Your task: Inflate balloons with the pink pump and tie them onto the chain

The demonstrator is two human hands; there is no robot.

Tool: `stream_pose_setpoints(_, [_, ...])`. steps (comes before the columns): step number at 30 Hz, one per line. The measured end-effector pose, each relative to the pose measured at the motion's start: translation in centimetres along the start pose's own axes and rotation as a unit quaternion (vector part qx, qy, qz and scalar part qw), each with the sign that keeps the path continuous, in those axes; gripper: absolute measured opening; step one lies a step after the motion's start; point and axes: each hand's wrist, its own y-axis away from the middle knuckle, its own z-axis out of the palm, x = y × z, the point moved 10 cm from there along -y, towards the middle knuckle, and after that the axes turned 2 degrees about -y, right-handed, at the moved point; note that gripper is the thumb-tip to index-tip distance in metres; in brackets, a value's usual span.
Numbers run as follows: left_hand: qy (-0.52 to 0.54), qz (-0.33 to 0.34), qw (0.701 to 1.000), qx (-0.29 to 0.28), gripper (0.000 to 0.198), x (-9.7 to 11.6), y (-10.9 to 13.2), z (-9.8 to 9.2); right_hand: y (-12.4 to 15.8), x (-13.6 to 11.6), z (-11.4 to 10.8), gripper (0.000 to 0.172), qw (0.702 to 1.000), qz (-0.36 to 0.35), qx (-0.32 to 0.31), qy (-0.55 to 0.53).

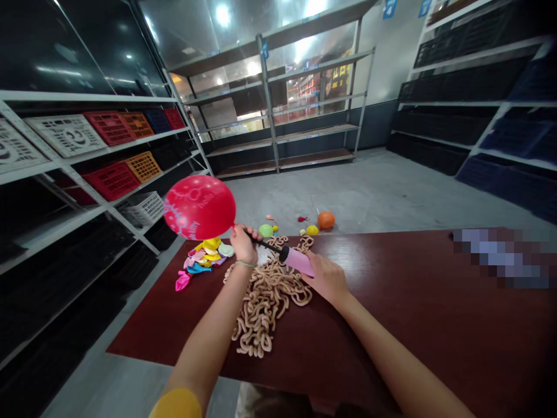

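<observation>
A red balloon (200, 207) with pale printed lettering is inflated and hangs up and left of my left hand (244, 245). That hand is closed around the balloon's neck, by the black nozzle end of a hand pump (298, 261). The pump has a pink barrel, and my right hand (327, 277) is wrapped around its near end. Below both hands, a tangled heap of beige rope-like strands (265, 299) lies on the table. Limp balloons (209, 253) in yellow, pink, blue and white are piled left of my left hand.
The dark red table (383, 325) spans the front. Beyond its far edge, an orange balloon (326, 220), a green balloon (266, 230) and a few small yellow and red ones lie on the floor. Shelves with plastic crates (111, 177) stand left; metal racks (274, 139) stand behind.
</observation>
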Motion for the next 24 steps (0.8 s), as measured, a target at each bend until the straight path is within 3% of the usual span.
stream_pose_setpoints(3, [-0.004,0.033,0.999,-0.015,0.024,4.4,-1.7,-0.3,0.0,-0.4,0.0,0.043,0.999,-0.017,0.011,-0.026])
stream_pose_setpoints(6, [0.009,0.05,0.999,-0.02,0.024,5.0,-2.1,0.2,0.1,-0.1,-0.1,0.039,0.999,-0.012,0.034,-0.025])
stream_pose_setpoints(8, [0.021,0.041,0.999,-0.014,0.024,2.8,-1.3,0.7,0.1,0.4,-0.3,0.038,0.999,0.007,0.049,-0.01])
stream_pose_setpoints(13, [0.01,-0.006,0.999,-0.039,0.028,-5.5,3.0,2.9,0.3,1.4,-0.7,0.035,0.998,0.044,0.053,0.002])
stream_pose_setpoints(16, [0.002,-0.021,0.999,-0.035,0.029,-7.4,4.3,2.7,0.3,1.2,-0.7,0.037,0.998,0.039,0.043,0.004])
stream_pose_setpoints(19, [-0.007,-0.022,0.999,-0.026,0.028,-5.6,3.1,1.4,0.4,0.4,-0.2,0.042,1.0,0.007,0.024,0.015])
stream_pose_setpoints(24, [-0.012,0.025,0.999,-0.022,0.024,2.1,-1.0,0.0,0.5,-0.2,0.2,0.046,0.999,-0.028,0.03,0.0])
